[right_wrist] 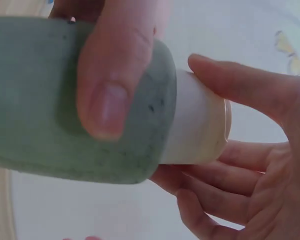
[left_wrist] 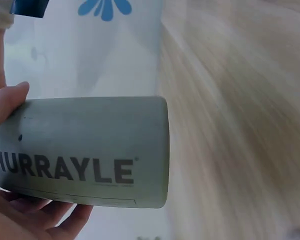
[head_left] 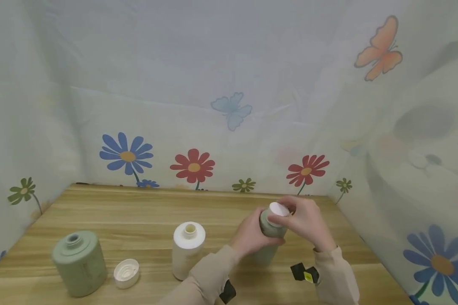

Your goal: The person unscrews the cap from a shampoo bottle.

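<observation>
Over the right half of a light wood-grain table, the head view is showing a matte sage-green cylindrical bottle, probably plastic, topped by a round white cap. The left hand is gripping the body; the right hand is pinching the cap between thumb and fingers. Going on or coming off? No idea from one moment, but either way I'd be holding the body firm and turning the cap square to it, since a skewed cap could be catching. The capped end is pointing up, the long axis running close to upright with a slight tilt.

Left wrist view: thumb and fingers are wrapping the bottle, dark MURRAYLE lettering is running lengthwise, and the base is facing the wood. Whether it's actually touching, I honestly can't tell.

Right wrist view: the cap is lining up roughly with the body, the right hand's digits curling round it.
</observation>
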Motion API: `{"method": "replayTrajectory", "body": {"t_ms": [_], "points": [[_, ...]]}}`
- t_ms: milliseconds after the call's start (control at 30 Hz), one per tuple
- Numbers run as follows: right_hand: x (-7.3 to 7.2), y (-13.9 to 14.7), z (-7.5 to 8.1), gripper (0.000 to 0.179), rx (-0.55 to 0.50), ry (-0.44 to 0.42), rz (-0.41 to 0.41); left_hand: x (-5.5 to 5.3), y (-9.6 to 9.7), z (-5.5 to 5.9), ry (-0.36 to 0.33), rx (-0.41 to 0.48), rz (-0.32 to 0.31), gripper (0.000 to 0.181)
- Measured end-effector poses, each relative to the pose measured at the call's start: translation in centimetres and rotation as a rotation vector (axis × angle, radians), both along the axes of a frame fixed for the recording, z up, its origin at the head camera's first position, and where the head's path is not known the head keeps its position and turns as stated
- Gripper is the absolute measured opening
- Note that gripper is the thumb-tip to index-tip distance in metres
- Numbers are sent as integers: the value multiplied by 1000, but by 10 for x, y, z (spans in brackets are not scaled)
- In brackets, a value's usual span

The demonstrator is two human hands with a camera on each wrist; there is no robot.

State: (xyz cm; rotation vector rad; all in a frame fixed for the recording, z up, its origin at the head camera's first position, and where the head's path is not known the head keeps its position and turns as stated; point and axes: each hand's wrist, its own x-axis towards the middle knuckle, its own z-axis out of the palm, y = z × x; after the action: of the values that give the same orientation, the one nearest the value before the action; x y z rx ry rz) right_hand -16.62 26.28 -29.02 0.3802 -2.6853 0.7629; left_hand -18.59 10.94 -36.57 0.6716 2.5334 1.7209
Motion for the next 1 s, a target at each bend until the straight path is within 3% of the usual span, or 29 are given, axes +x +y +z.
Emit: {"method": "replayTrajectory", "body": {"t_ms": [133,333,733,833,1000], "points": [[14,-2,1,34,-20,5,66,17,-13,6,77,-74,40,72],[33,-3,-3,32,0,3,127,38,-27,5,213,-179,69,65],[59,-24,-3,24,114,52,347,75,-72,13,308,-272,28,50],[60,-30,-4,24,147,107,411,81,-80,11,351,-293,46,52],[59,-37,-11,30,219,286,471,86,-88,8,371,-328,56,54]]}}
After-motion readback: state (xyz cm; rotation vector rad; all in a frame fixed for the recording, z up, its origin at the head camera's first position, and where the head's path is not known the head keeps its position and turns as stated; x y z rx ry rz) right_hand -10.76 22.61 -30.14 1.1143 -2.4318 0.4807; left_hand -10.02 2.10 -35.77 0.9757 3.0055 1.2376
